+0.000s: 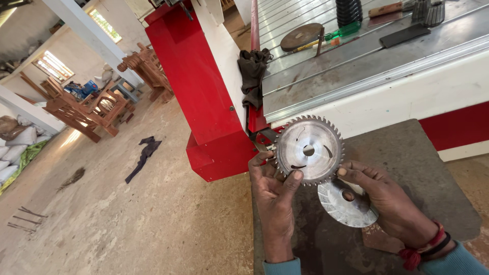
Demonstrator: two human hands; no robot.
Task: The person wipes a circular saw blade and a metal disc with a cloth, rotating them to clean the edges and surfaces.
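Left hand and right hand, fingers closed, pinched toothed saw blade upright by its rim above grinding disc.

Room above the grey mat is blocked in the middle by the toothed saw blade, pinched between left hand and right hand. A second disc is lying flat on the mat under the blade. Right of the blade, bare mat is left open. Behind it, passage is closed by the white-and-red machine bed.
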